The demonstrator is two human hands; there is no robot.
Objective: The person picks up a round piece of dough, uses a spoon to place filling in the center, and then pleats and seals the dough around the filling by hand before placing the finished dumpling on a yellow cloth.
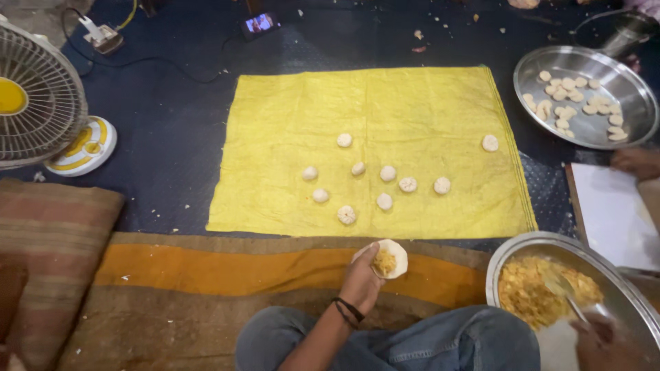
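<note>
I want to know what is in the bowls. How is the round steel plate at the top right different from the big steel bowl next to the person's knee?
The round steel plate holds small pale dough pieces, spread apart; the big steel bowl holds one heap of crumbly yellow filling. The plate has no tool in it; the bowl has a spoon, gripped by the right hand. Both are shiny metal on the floor.

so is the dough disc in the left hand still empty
No, the dough disc cupped in the left hand already has a spoonful of yellow filling on it.
</note>
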